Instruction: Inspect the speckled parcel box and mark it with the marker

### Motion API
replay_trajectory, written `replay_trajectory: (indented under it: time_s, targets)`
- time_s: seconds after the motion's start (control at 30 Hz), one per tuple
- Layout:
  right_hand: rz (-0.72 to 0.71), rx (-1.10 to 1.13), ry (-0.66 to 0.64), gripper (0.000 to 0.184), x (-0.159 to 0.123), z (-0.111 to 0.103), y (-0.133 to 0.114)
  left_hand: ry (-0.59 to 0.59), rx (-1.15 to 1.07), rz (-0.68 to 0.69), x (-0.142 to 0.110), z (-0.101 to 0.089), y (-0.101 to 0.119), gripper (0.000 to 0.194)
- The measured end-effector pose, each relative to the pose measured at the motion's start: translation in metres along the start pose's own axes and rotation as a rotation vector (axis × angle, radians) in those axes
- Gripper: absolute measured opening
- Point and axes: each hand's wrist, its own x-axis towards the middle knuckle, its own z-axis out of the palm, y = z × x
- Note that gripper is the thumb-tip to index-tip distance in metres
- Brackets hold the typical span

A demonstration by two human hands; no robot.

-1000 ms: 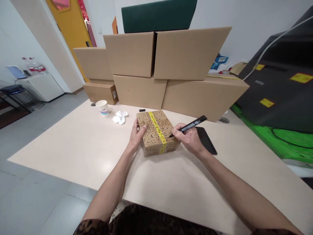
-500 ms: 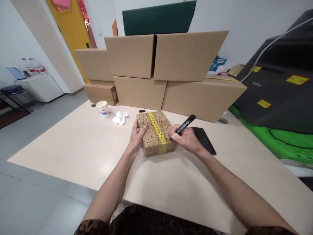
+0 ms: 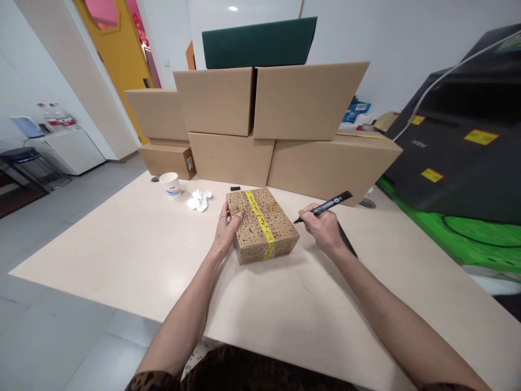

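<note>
A small cardboard box (image 3: 280, 217) covered in black marks, with yellow tape across its top, sits on the table in front of me. My left hand (image 3: 226, 231) grips its left side, thumb on top and fingers along the side. Just right of the box, my right hand (image 3: 323, 227) holds a black marker pen (image 3: 331, 203), uncapped, its tip pointing left and apart from the box. Behind the box lies a small black cap (image 3: 235, 188). A flat black object (image 3: 347, 239) on the table is mostly hidden by my right hand and forearm.
Large cardboard boxes (image 3: 301, 103) are stacked along the table's back, a dark green box (image 3: 260, 44) on top. A paper cup (image 3: 170, 184) and crumpled tissue (image 3: 199, 201) stand left on the pale table (image 3: 122, 244). A black case (image 3: 459, 119) is at the right.
My right hand has moved right with the marker, lifting its tip off the box. The marker now lies flatter, and the hand covers more of the flat black object. My left hand keeps its hold.
</note>
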Motion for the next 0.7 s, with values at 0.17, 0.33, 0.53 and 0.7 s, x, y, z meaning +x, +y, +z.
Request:
replay_trajectory:
  time_s: [0.17,0.33,0.53,0.7]
  targets:
    - [0.213,-0.420,-0.275,0.019,0.011,-0.017,0.041,-0.009,-0.014,0.006,0.000,0.001,-0.001,0.064]
    - [0.257,-0.559,-0.384,0.025,0.011,-0.014,0.061,-0.018,-0.025,-0.007,-0.001,0.001,0.002,0.062]
    - [0.229,-0.885,-0.299,0.039,0.003,-0.035,0.051,0.006,-0.029,-0.018,-0.001,0.001,-0.001,0.069]
    - [0.274,-1.251,-0.160,0.057,0.000,-0.069,0.058,0.132,-0.007,-0.091,0.000,0.000,-0.009,0.098]
